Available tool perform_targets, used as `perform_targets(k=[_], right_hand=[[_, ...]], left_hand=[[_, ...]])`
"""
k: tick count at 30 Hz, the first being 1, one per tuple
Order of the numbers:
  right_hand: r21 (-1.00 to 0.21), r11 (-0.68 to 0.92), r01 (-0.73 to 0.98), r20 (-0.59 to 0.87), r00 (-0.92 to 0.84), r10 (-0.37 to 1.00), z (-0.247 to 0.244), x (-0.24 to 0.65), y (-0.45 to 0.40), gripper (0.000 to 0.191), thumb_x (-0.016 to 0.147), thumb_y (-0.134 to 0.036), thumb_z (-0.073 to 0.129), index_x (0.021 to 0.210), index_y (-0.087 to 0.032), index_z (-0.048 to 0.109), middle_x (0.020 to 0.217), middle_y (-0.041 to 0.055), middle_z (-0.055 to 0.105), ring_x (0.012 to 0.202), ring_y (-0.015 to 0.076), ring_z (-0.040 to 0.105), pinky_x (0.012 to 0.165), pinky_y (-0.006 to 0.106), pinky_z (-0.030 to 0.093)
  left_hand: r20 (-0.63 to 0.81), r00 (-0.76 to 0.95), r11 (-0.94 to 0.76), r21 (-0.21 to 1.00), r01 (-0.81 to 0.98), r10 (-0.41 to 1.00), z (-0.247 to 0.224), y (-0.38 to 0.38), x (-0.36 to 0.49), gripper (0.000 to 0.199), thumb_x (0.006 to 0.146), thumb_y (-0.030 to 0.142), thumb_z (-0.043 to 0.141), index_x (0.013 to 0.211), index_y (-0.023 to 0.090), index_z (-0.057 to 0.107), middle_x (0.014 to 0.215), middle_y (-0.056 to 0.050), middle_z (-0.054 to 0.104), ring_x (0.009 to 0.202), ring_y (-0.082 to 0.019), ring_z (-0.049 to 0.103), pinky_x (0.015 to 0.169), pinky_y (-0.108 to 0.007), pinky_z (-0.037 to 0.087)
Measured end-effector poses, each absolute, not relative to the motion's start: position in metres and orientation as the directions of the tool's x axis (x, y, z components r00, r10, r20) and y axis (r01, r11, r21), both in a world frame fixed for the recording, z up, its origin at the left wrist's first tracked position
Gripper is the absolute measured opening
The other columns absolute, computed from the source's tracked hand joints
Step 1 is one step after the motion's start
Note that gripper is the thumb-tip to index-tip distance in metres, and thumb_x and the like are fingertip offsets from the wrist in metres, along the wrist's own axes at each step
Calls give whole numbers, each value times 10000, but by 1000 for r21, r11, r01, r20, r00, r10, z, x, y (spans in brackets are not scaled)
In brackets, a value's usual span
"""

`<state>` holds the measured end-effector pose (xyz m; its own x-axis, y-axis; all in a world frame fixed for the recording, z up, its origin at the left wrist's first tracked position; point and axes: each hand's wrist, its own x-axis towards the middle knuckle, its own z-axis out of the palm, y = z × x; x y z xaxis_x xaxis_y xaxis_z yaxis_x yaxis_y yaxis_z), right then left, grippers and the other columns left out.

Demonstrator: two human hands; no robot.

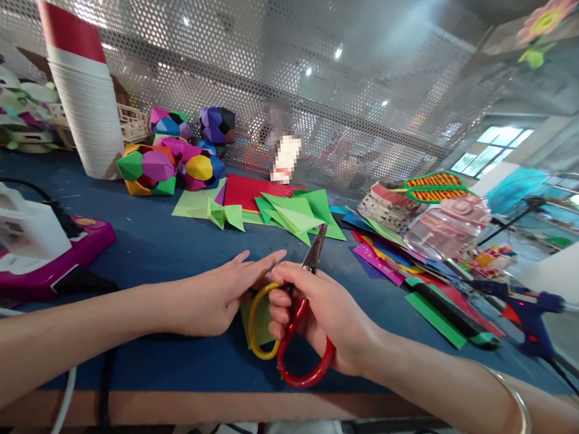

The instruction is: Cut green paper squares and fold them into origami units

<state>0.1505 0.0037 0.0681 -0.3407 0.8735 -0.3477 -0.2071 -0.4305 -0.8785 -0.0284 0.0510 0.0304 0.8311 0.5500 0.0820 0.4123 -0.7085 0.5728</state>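
My right hand is wrapped round a pair of scissors with one yellow and one red handle loop; the blades are together and point away from me. Palm down, my left hand lies just left of it, fingers stretched out and fingertips close to the right hand's knuckles. A yellowish-green paper piece shows through the yellow loop, mostly hidden by the hands. Beyond the hands lie folded light-green papers, a small folded green paper shape and a red sheet.
Paper cups stand stacked at the back left, beside colourful folded-paper balls. A purple power strip with a white charger sits left. Right are a black-handled cutter, a clear pink-lidded jar and a blue glue gun.
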Motion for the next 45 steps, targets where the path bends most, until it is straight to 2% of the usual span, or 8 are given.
perform_targets(k=[10,24,28,31,34,36,38,45], right_hand=[[-919,-377,-118,-334,-275,901,73,180,7,267,880,-357,632,730,-205,472,595,-64,429,522,92,418,515,229,456],[-943,-331,19,-330,-171,928,78,227,18,249,905,-325,582,728,-199,460,590,-67,424,512,85,418,502,227,460],[-963,-250,99,-264,-172,949,80,230,17,262,905,-333,573,726,-207,429,588,-74,414,510,93,421,510,246,454],[-955,-123,269,-178,-193,965,84,232,15,299,936,-381,515,714,-217,399,586,-71,420,502,106,449,530,272,450],[-757,120,642,-6,-190,982,91,241,15,317,971,-447,446,746,-225,425,594,-55,462,540,133,490,560,277,410],[-453,201,869,105,-172,979,94,252,18,278,978,-456,439,817,-232,467,632,-44,516,581,148,508,573,274,378],[-181,150,972,142,-125,982,92,267,24,214,978,-434,452,904,-238,496,665,-39,565,594,159,528,574,273,363],[89,63,994,175,-78,981,66,304,42,183,915,-297,613,1009,-143,581,855,117,665,820,300,655,704,358,447]], left_hand=[[86,832,-675,632,380,548,33,46,-29,792,907,24,302,1579,251,-51,1418,-32,580,1436,-158,392,1243,-561,27],[122,841,-685,647,335,527,24,49,-30,786,963,41,297,1555,376,-96,1413,51,591,1434,-140,388,1247,-546,30],[126,839,-687,645,336,529,23,50,-31,808,964,34,301,1545,420,-107,1424,77,581,1433,-131,391,1250,-531,19],[122,839,-689,638,342,530,21,51,-32,800,974,50,302,1543,430,-113,1440,83,568,1438,-137,387,1251,-530,18],[129,837,-691,637,341,531,19,51,-33,801,972,55,312,1544,425,-110,1442,78,568,1440,-148,386,1249,-542,21],[139,838,-694,639,332,528,18,51,-33,807,965,48,319,1545,424,-98,1437,78,572,1439,-150,388,1248,-548,16],[148,839,-694,644,321,524,19,51,-33,811,958,40,323,1547,424,-80,1437,77,571,1434,-151,395,1248,-551,19],[134,826,-665,670,331,547,23,49,-31,768,968,59,320,1565,398,-24,1441,55,569,1442,-185,385,1244,-564,33]])
